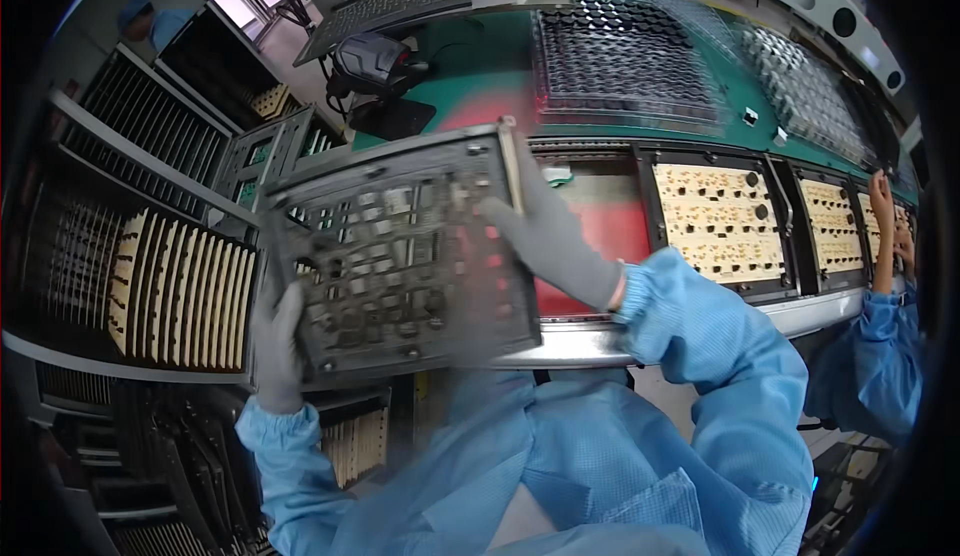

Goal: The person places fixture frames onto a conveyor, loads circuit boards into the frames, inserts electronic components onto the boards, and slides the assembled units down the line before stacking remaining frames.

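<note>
A dark rectangular fixture frame (385,256) with many small cutouts is held up tilted in front of my body, slightly smeared by motion. My left hand (278,346), in a grey glove, grips its lower left edge. Around its right edge is my right hand (560,241), gloved the same way, with the fingertips partly behind or on the frame. The frame hangs left of the conveyor, over the gap between the bench and the rack. Behind my right wrist lies a red section of the conveyor (608,231).
Along the conveyor sit dark fixtures holding cream boards (720,221). A co-worker's hand (880,206) works at the far right. Trays of black parts (630,61) and clear parts (805,86) stand behind. A slotted rack (60,341) with cream boards is at left; a barcode scanner (372,61) sits near the keyboard (420,6).
</note>
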### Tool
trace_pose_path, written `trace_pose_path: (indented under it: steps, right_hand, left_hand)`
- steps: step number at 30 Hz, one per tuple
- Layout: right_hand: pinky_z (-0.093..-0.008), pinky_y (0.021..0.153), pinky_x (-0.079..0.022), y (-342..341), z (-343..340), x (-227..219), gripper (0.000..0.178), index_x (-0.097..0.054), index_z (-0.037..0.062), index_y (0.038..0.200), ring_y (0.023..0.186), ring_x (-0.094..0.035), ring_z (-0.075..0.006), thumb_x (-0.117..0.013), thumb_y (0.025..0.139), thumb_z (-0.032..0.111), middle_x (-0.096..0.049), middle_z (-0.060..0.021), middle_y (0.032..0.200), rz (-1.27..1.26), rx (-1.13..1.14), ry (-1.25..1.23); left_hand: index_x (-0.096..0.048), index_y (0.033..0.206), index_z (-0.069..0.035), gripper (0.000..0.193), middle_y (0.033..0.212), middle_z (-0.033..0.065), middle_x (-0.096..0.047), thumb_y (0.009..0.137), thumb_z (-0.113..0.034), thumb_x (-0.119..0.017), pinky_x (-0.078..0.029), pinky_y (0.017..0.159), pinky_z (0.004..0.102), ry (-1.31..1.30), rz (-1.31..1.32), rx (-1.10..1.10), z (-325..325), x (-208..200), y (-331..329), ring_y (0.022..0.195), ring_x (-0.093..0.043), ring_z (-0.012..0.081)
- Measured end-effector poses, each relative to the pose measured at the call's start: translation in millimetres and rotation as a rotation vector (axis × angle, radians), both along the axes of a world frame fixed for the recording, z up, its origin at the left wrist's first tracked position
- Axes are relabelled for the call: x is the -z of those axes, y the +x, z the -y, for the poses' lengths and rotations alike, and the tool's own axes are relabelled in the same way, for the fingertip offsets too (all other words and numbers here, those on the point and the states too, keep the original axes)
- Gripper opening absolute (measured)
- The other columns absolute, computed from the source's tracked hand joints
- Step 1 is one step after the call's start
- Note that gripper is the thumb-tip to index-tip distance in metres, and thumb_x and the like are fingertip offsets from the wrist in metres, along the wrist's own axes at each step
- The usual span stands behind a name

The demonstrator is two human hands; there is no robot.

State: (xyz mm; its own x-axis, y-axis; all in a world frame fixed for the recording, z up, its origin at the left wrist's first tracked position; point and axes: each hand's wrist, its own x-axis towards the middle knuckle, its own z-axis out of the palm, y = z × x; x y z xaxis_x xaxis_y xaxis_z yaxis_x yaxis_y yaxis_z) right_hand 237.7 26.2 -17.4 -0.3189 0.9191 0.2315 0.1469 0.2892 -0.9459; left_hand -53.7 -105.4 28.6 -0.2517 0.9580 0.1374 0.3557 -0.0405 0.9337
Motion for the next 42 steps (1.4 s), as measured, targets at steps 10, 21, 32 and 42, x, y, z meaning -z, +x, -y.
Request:
trace_pose_path:
  steps: [10, 21, 32, 42]
  right_hand:
    - [-0.0268, 0.095, -0.045, 66, -25, 42, 0.056, -0.040, -0.0032, 0.141, 0.110, -0.057, -0.0103, -0.057, 0.099, 0.031, -0.061, -0.0087, 0.125, -0.393, -0.084, -0.469]
    - [-0.0285, 0.108, -0.034, 82, -41, 59, 0.080, -0.028, -0.0102, 0.147, 0.125, -0.049, -0.0192, -0.062, 0.094, 0.041, -0.052, -0.0157, 0.137, -0.338, 0.073, -0.496]
    - [-0.0393, 0.118, -0.018, 107, -4, 8, 0.077, -0.029, -0.0017, 0.150, 0.144, -0.027, -0.0266, -0.060, 0.095, 0.042, -0.031, -0.0158, 0.155, 0.108, 0.261, -0.089]
    - [-0.0388, 0.120, -0.017, 72, 14, -6, 0.059, -0.039, -0.0045, 0.144, 0.144, -0.031, -0.0263, -0.054, 0.088, 0.007, -0.037, -0.0162, 0.152, 0.087, -0.050, 0.167]
  left_hand:
    - [-0.050, 0.135, 0.002, 0.045, 0.121, 0.0076, -0.062, 0.098, -0.021, -0.054, -0.048, 0.090, 0.0277, -0.319, 0.321, 0.155, -85, 58, 17, 0.104, -0.060, 0.0128]
    - [-0.043, 0.141, 0.002, 0.054, 0.126, 0.0140, -0.059, 0.097, -0.026, -0.058, -0.052, 0.090, 0.0311, -0.408, 0.356, 0.142, -107, 81, 36, 0.109, -0.062, 0.0210]
    - [-0.064, 0.098, -0.007, 0.023, 0.100, 0.0102, -0.065, 0.086, -0.026, -0.068, -0.039, 0.101, 0.0540, 0.130, -1.846, -0.868, -83, -101, -101, 0.101, -0.061, 0.0282]
    - [-0.069, 0.080, -0.011, 0.008, 0.085, 0.0033, -0.063, 0.079, -0.019, -0.068, -0.025, 0.114, 0.0599, -0.125, -2.136, -0.849, -10, -122, -187, 0.102, -0.060, 0.0220]
